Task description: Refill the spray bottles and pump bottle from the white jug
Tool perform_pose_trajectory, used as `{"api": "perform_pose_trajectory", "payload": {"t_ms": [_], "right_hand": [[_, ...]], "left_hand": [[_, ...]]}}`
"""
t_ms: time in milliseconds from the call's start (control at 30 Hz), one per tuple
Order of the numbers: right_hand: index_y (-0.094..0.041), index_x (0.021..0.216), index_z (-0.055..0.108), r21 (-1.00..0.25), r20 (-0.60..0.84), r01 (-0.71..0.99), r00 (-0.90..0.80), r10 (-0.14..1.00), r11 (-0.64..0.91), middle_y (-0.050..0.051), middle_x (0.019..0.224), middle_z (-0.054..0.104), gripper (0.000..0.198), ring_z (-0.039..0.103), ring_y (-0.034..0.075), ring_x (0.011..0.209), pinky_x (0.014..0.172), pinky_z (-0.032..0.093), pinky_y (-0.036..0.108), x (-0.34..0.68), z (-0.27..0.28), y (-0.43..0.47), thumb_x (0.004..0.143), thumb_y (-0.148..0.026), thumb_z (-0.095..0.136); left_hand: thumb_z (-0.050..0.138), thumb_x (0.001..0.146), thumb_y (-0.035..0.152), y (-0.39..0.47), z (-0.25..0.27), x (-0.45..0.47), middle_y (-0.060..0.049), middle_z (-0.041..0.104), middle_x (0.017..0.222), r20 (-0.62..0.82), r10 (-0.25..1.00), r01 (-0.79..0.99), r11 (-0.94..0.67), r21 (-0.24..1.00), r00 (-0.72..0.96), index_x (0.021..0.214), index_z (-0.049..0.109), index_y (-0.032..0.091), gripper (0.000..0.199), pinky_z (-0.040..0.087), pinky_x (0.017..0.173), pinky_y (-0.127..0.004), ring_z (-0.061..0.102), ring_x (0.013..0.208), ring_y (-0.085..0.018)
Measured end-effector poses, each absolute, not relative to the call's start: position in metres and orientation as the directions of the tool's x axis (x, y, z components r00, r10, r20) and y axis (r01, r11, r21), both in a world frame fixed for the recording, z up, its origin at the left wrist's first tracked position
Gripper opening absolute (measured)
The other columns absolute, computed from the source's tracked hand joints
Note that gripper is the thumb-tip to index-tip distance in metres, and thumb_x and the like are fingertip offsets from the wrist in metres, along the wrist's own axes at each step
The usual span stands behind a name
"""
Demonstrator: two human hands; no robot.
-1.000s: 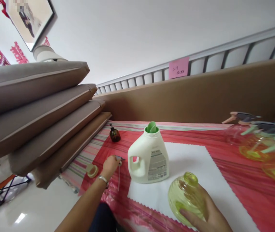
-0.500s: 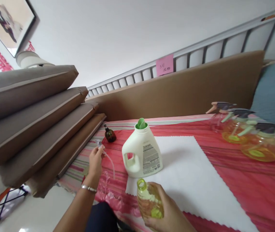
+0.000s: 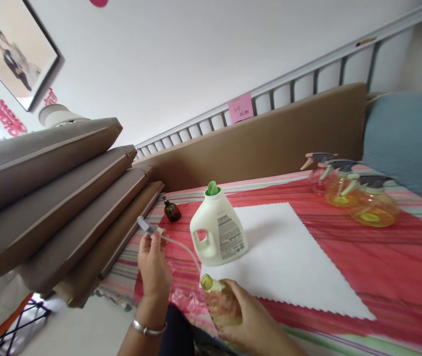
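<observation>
- Pink note (image 3: 240,108) at the white railing (image 3: 281,95): handwritten "311", with further characters below, too unclear to read.
- Cream jug (image 3: 205,252), grey label (image 3: 229,235): a dark word beginning "So", the rest blurred; fine print illegible.
- Red cut-out (image 3: 10,117) on the wall (image 3: 151,54): apparently the double-happiness character.

A framed portrait (image 3: 21,52) and stacked cushions (image 3: 51,195) suggest a home.

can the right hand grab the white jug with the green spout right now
Probably not: the right hand is wrapped around the yellow bottle and looks full, though the white jug stands close beyond it.
</observation>
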State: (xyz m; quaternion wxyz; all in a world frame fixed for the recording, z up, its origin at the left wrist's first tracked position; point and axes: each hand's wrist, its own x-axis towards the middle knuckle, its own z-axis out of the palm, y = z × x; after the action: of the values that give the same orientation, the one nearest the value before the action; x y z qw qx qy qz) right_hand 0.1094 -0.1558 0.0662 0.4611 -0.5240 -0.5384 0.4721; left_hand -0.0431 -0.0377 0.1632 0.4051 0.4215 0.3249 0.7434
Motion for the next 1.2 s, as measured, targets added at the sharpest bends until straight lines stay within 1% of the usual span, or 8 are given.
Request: {"api": "perform_pose_trajectory", "payload": {"t_ms": [133,267,433,567,700,867,1067,1200], "right_hand": [[-0.023,0.113,0.051,-0.992,0.04,0.119,0.042,0.998,0.035,0.006,0.109,0.063,0.062,0.059,0.023,0.1,0.087,0.045,0.032,0.109,0.067,-0.158,0.053,-0.015,0.065],[-0.024,0.117,0.049,-0.987,0.092,0.141,0.091,0.992,0.079,0.005,0.113,0.062,0.066,0.056,0.023,0.105,0.09,0.043,0.033,0.113,0.063,-0.157,0.053,-0.015,0.066],[-0.022,0.119,0.049,-0.987,0.127,0.116,0.143,0.982,0.111,0.007,0.114,0.06,0.068,0.055,0.024,0.107,0.093,0.042,0.035,0.122,0.07,-0.157,0.054,-0.016,0.068],[-0.02,0.124,0.045,-0.988,0.147,0.08,0.171,0.974,0.135,0.008,0.121,0.056,0.073,0.052,0.023,0.111,0.097,0.039,0.036,0.128,0.072,-0.158,0.056,-0.02,0.07],[-0.022,0.126,0.043,-0.979,0.197,0.089,0.165,0.967,0.184,0.008,0.124,0.055,0.075,0.049,0.023,0.115,0.099,0.038,0.036,0.134,0.07,-0.16,0.057,-0.022,0.071],[-0.021,0.127,0.043,-0.978,0.195,0.106,0.168,0.966,0.179,0.009,0.123,0.055,0.077,0.05,0.025,0.114,0.098,0.038,0.037,0.137,0.076,-0.162,0.056,-0.023,0.072],[-0.024,0.121,0.046,-0.972,0.221,0.126,0.194,0.956,0.199,0.007,0.118,0.058,0.074,0.053,0.025,0.109,0.094,0.04,0.038,0.136,0.08,-0.164,0.052,-0.02,0.074],[-0.024,0.118,0.047,-0.966,0.236,0.153,0.2,0.951,0.208,0.006,0.115,0.058,0.072,0.053,0.024,0.107,0.094,0.04,0.037,0.135,0.077,-0.164,0.051,-0.021,0.075]], "left_hand": [[0.067,0.071,0.034,-0.048,0.161,-0.034,0.002,0.058,0.078,0.377,0.883,-0.29,-0.452,0.843,-0.281,0.086,0.059,0.019,0.022,0.042,0.067,-0.021,0.053,0.063,-0.007],[0.066,0.072,0.038,-0.058,0.152,-0.025,0.0,0.06,0.081,0.404,0.891,-0.216,-0.445,0.869,-0.209,0.089,0.059,0.02,0.025,0.044,0.067,-0.022,0.054,0.066,-0.009],[0.066,0.071,0.037,-0.081,0.124,-0.006,-0.004,0.066,0.09,0.278,0.958,-0.175,-0.263,0.949,0.064,0.092,0.062,0.019,0.028,0.046,0.077,-0.029,0.06,0.083,-0.018],[0.066,0.072,0.034,-0.095,0.109,0.005,-0.008,0.067,0.098,0.191,0.95,-0.214,-0.139,0.967,0.248,0.103,0.062,0.019,0.036,0.046,0.084,-0.035,0.06,0.097,-0.023],[0.067,0.071,0.037,-0.094,0.105,0.006,-0.008,0.067,0.101,0.157,0.947,-0.192,-0.105,0.976,0.281,0.108,0.062,0.021,0.041,0.045,0.088,-0.037,0.059,0.102,-0.025],[0.069,0.07,0.036,-0.086,0.104,-0.003,-0.008,0.068,0.098,0.174,0.943,-0.15,-0.135,0.979,0.282,0.11,0.061,0.02,0.043,0.043,0.091,-0.038,0.059,0.1,-0.025],[0.069,0.07,0.034,-0.082,0.11,-0.013,-0.009,0.068,0.095,0.216,0.92,-0.053,-0.21,0.976,0.328,0.098,0.066,0.017,0.033,0.046,0.082,-0.035,0.062,0.091,-0.024],[0.071,0.068,0.032,-0.084,0.118,-0.014,-0.009,0.069,0.094,0.214,0.912,-0.021,-0.22,0.975,0.349,0.094,0.067,0.016,0.031,0.046,0.081,-0.035,0.062,0.089,-0.025]]}}
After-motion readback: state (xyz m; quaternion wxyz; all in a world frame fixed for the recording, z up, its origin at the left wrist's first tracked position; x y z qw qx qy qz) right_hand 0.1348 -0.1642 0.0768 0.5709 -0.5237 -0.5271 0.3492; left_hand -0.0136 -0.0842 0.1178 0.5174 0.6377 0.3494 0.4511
